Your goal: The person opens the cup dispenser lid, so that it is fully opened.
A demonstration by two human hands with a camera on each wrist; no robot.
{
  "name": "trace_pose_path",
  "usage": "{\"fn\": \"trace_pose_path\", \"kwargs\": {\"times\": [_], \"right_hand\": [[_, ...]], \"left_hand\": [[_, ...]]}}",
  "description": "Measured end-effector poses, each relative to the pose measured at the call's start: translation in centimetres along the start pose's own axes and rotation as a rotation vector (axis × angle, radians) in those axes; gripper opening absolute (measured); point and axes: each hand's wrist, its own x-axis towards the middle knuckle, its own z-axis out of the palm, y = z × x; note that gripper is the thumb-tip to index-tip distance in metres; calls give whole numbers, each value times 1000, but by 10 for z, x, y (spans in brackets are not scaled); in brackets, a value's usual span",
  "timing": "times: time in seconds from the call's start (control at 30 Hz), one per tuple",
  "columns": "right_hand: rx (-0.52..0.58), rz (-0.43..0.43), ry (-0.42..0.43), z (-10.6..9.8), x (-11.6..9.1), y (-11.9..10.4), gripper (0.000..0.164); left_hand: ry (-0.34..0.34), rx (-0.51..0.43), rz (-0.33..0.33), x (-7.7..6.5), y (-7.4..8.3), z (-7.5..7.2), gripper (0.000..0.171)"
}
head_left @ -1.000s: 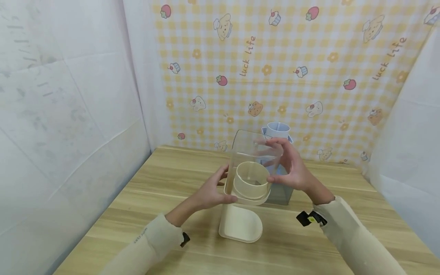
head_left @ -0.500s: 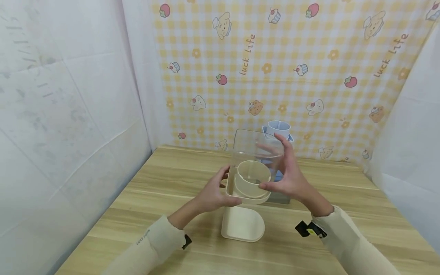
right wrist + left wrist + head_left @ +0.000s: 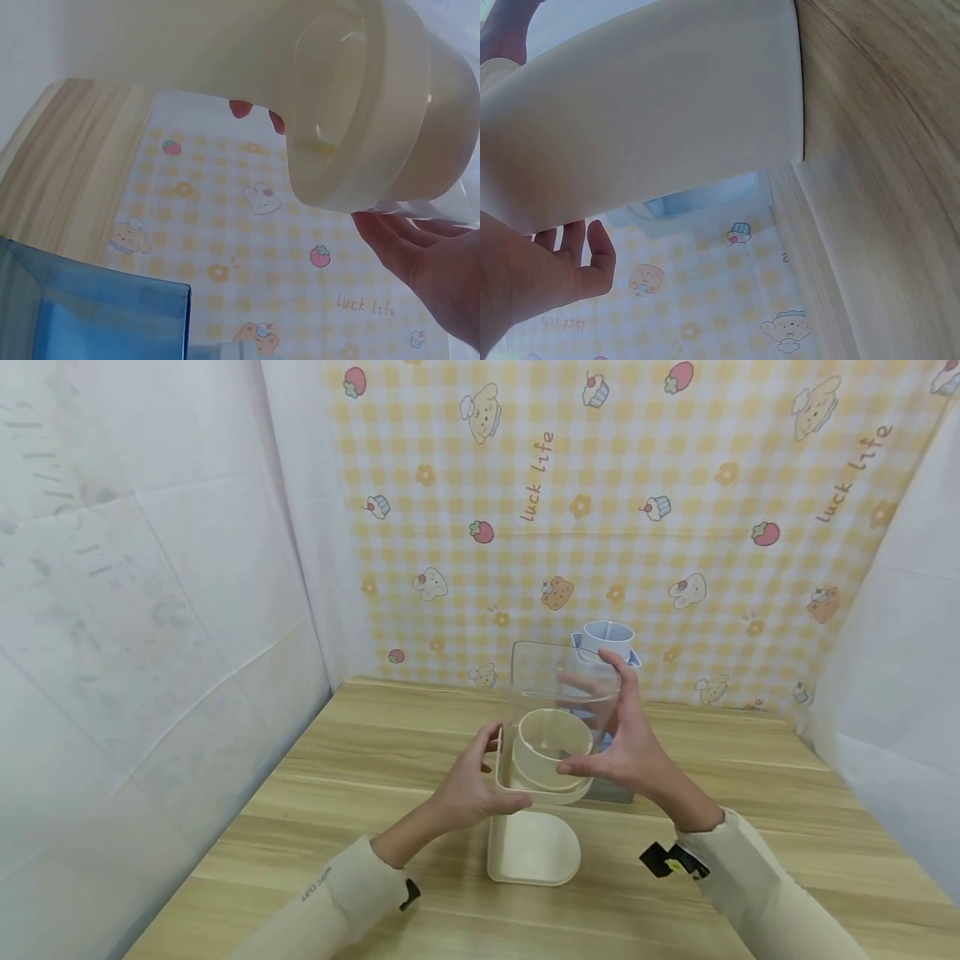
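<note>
Standing nearly upright, clear container (image 3: 542,697) was gripped at right wall by wide-curved right hand (image 3: 633,752); cream stand (image 3: 534,847) beneath, short of far edge of table (image 3: 360,760), was held by curled left hand (image 3: 468,789).

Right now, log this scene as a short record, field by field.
Left hand: left hand grips the side of the cream stand, thumb at the front
Right hand: right hand holds the clear container, thumb on the near side
Seen through clear wall: cream cylindrical collar
Behind: blue container with cylindrical top, partly hidden
Surface: wood-grain table
Backdrop: yellow-checked curtain with "luck life" lettering
</note>
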Motion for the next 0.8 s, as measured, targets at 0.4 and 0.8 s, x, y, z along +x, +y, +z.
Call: {"fn": "trace_pose_path", "kwargs": {"times": [0.4,0.8], "right_hand": [[-76,14,55,4,0,1,122],[-61,-70,53,7,1,5,119]], "left_hand": [[2,58,41,1,-2,0,104],[75,197,163,0,-7,2,102]]}}
